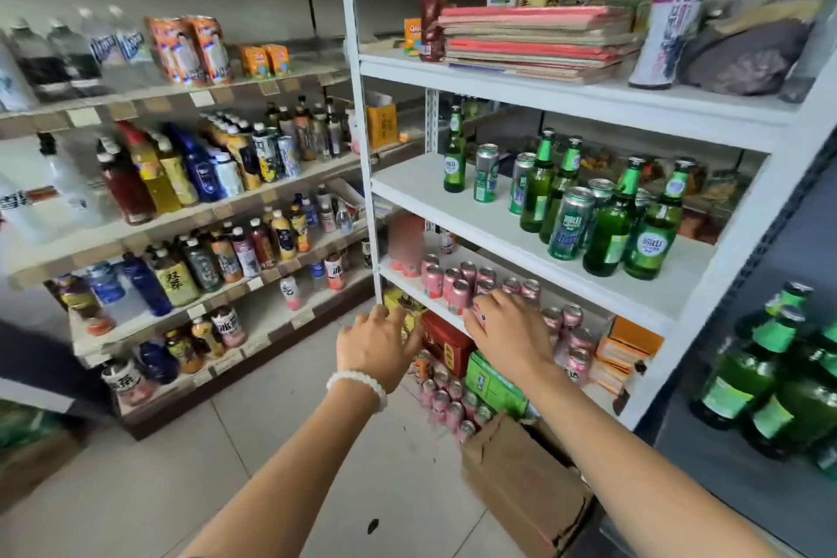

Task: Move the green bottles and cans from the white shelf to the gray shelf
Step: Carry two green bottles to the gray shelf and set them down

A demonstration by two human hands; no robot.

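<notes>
Several green bottles (652, 231) and green cans (570, 222) stand on the middle board of the white shelf (453, 190); one bottle (454, 154) and one can (487, 172) stand apart at the left. More green bottles (743, 376) stand on the gray shelf (743, 494) at the far right. Both of my arms reach forward below that board. My left hand (378, 342) is empty with fingers spread, near the shelf's front post. My right hand (505, 328) is empty too, fingers apart, in front of pink cans.
Pink cans (446, 281) fill the white shelf's lower board, with more on the floor beside a green box (491, 383) and an open cardboard box (525, 485). Stacked folders (539, 41) lie on the upper board. Beige shelves (181, 213) of drinks line the left.
</notes>
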